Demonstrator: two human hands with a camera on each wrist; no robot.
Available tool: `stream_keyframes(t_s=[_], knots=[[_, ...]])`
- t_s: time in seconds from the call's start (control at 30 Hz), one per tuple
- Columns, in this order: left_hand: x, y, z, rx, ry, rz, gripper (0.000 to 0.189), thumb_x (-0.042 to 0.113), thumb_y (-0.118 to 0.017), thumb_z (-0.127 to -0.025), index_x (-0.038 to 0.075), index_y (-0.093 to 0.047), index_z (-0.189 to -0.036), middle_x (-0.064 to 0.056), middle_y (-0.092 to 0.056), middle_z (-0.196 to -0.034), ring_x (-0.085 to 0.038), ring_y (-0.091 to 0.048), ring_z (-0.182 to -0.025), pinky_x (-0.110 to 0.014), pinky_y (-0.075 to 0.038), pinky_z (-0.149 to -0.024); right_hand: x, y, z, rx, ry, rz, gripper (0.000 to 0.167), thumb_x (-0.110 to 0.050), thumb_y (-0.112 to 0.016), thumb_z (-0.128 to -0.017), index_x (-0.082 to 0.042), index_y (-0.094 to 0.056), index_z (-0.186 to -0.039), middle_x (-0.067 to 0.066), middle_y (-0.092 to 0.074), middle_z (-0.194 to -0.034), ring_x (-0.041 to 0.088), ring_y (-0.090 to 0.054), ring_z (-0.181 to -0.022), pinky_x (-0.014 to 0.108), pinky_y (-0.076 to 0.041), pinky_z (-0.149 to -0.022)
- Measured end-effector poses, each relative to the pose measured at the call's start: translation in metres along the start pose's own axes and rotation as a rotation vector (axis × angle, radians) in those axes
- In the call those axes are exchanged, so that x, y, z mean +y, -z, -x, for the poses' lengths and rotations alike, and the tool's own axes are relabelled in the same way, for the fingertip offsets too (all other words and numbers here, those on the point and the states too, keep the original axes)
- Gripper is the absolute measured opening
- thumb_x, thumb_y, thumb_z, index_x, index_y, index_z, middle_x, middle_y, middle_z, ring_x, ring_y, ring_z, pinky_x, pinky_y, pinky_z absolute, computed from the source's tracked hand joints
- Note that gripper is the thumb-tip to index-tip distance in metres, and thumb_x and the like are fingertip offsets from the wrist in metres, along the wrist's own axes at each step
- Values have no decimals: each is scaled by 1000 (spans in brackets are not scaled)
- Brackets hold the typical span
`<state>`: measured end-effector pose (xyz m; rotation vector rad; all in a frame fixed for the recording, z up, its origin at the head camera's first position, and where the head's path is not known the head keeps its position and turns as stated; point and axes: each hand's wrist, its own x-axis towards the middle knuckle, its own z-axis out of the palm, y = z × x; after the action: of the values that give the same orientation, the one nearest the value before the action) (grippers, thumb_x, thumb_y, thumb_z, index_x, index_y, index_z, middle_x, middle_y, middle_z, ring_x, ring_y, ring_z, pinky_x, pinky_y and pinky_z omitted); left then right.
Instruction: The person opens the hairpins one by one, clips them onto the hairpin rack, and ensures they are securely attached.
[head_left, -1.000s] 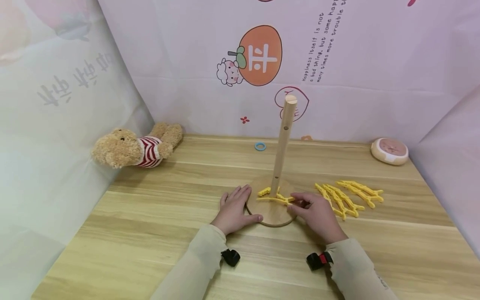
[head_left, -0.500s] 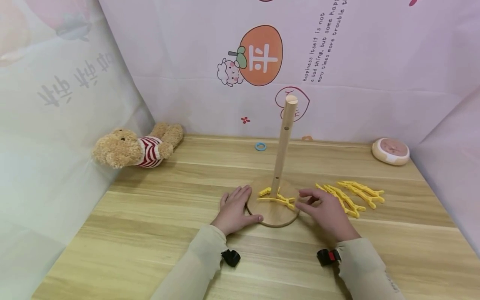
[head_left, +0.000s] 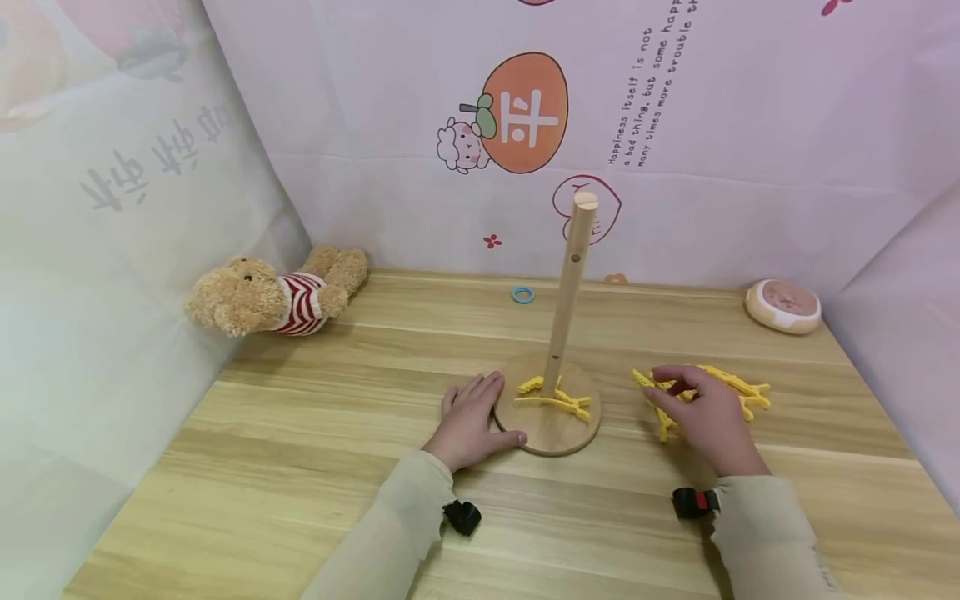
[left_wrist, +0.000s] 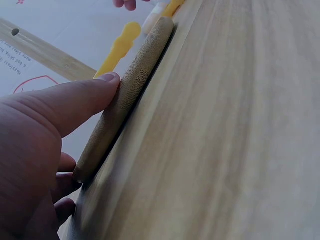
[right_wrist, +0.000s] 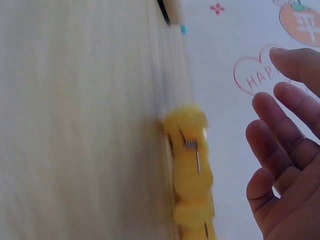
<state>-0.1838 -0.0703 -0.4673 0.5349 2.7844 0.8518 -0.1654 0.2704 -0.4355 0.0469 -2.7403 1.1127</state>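
Note:
My left hand [head_left: 468, 423] rests at the left edge of a round wooden base [head_left: 558, 437], with the thumb on its rim and the fingers spread along the side. A wooden post [head_left: 567, 300] stands upright on the base. Low on the post sits a yellow alligator hair clip [head_left: 555, 402], one arm on either side of it and its forked handles pointing right. My right hand [head_left: 708, 417] hovers over several yellow hair clips [head_left: 665, 423] lying right of the base, partly hiding them. In the right wrist view, its fingers are apart and hold nothing, beside a clip [right_wrist: 192, 160] with a metal spring.
A blue ring [head_left: 522, 295] lies behind the post. A teddy bear [head_left: 277, 292] in a striped shirt lies at the back left, and a round pink-topped object [head_left: 783, 306] sits at the back right. Printed cloth [head_left: 375, 125] surrounds the wooden table [head_left: 300, 417].
My right hand has left the handles of the clip on the post and moved right, over the loose clips. The left hand stays on the base.

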Motion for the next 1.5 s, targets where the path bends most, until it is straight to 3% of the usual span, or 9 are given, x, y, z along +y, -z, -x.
stream_keyframes(t_s=[0.17,0.47,0.77,1.1,1.27,1.5], knots=[[1,0,0,0,-1,2,97,57,-74,-85,10,-30,-158,-4,-26,-165,-26,-15,-153,-56,-2,-120,10,11,1,24,-33,13,46,-42,-70,-94,-7,-69,-124,12,-65,-101,20,-55,-78,25,-48,-52],[3,2,1,-12,0,11,97,56,-74,-85,9,-30,-158,-4,-25,-165,-26,-14,-153,-56,-1,-120,34,29,3,43,-126,30,53,-48,-63,-97,-7,-65,-130,11,-65,-118,16,-53,-91,18,-46,-62],[4,1,2,-8,-1,11,96,56,-73,-86,9,-30,-158,-5,-26,-165,-26,-14,-153,-56,-1,-120,51,36,4,65,-155,-1,52,-44,-67,-95,-4,-65,-129,9,-64,-117,1,-52,-88,15,-45,-66],[2,1,3,1,1,8,97,57,-73,-86,9,-30,-158,-4,-24,-165,-26,-14,-153,-56,-1,-120,56,43,4,77,-179,-20,51,-42,-67,-96,-4,-65,-130,-7,-62,-107,1,-53,-86,15,-46,-64],[2,2,1,5,-4,3,97,57,-72,-86,10,-29,-159,-4,-24,-165,-26,-14,-153,-56,-1,-120,65,50,7,63,-213,16,56,-47,-64,-96,-4,-63,-133,5,-64,-114,-1,-53,-84,15,-47,-62],[1,0,1,0,1,4,97,57,-73,-86,10,-29,-159,-4,-24,-165,-26,-14,-153,-56,0,-120,83,57,9,-11,-183,91,58,-45,-65,-97,2,-60,-132,16,-67,-105,4,-57,-74,22,-49,-58]])
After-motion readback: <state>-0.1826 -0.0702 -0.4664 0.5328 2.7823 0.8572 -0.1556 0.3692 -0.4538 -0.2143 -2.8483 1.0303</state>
